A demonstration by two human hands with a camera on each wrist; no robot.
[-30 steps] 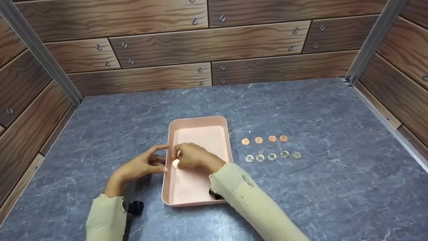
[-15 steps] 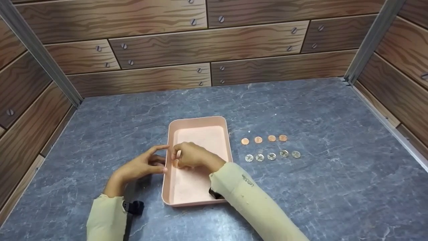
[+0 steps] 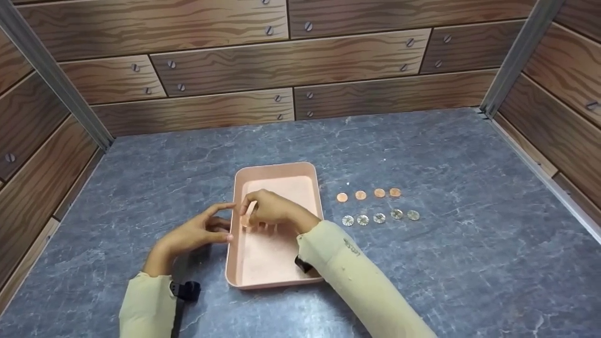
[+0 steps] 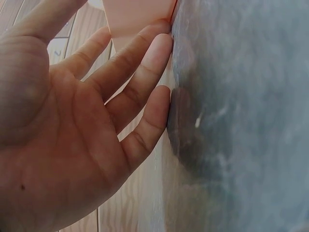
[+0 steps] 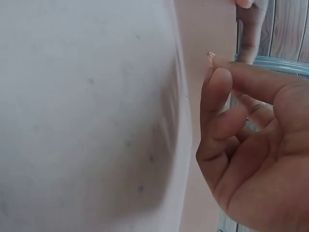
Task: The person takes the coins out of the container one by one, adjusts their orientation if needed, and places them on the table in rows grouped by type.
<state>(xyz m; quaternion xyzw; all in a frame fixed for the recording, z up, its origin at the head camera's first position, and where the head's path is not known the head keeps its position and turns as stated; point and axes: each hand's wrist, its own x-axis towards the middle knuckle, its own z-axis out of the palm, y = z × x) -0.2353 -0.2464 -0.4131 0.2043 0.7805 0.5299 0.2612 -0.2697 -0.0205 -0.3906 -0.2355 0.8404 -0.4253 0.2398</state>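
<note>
A pink tray (image 3: 277, 168) lies on the grey table. Over its left side my right hand (image 3: 249, 215) pinches a small copper coin (image 3: 246, 221) between thumb and fingertips, just above the tray floor. In the right wrist view the coin's edge (image 5: 211, 55) shows at the fingertips (image 5: 219, 77), beside the tray's pink wall (image 5: 203, 29). My left hand (image 3: 224, 224) is spread, its straight fingers touching the outside of the tray's left wall. The left wrist view shows those fingers (image 4: 145, 63) against the tray wall (image 4: 140, 12) and the table.
To the right of the tray lie two short rows on the table: several copper coins (image 3: 369, 194) and, nearer me, several silver coins (image 3: 379, 218). Wood-patterned walls (image 3: 291, 61) enclose the grey table (image 3: 422, 281) at the back and on both sides.
My right hand has risen a little and drawn away from me with the copper coin in its pinch. The left hand has stayed at the tray's wall.
</note>
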